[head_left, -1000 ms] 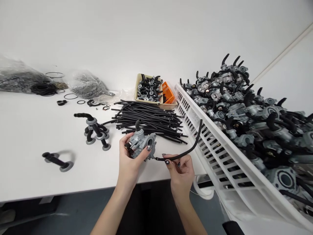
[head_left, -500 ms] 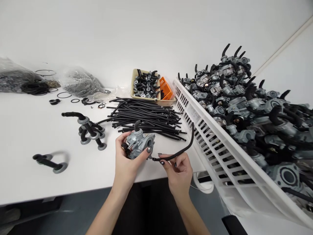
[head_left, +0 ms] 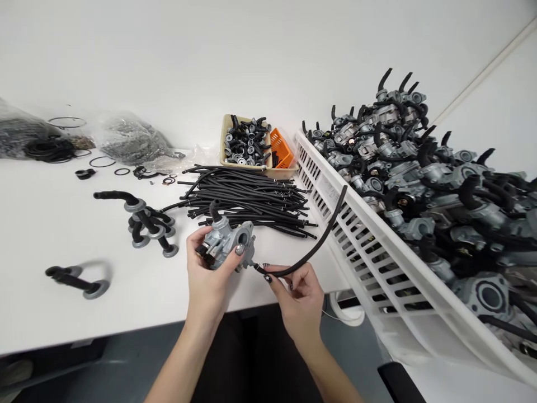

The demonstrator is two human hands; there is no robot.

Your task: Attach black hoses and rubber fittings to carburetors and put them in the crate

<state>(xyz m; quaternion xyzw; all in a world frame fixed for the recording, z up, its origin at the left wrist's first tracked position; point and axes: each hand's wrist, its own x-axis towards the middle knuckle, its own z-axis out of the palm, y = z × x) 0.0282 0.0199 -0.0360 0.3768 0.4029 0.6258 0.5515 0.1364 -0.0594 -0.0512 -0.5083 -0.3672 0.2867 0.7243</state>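
Observation:
A grey metal carburetor [head_left: 226, 238] with a short black rubber elbow on top is gripped by my left hand [head_left: 205, 274], thumb across its near side. From its lower right runs a long black rubber hose [head_left: 312, 252], curving up toward the white crate. My right hand [head_left: 297, 291] pinches this hose close to the end that meets the carburetor; how far the end sits on the fitting I cannot tell. Just behind the carburetor lies a pile of similar black hoses [head_left: 247, 196] on the white table [head_left: 138, 291].
On the right, a white slatted crate [head_left: 361, 252] is heaped with carburetors [head_left: 398, 162]. Capped black elbows [head_left: 149, 224] stand at left. A beige bin [head_left: 224, 140], an orange basket [head_left: 281, 148] and plastic bags of parts [head_left: 130, 140] line the back.
Both hands, carburetor and hose have shifted slightly left in view as the camera moved. The carburetor is tilted a little differently, and the hose's free end reaches higher and farther right.

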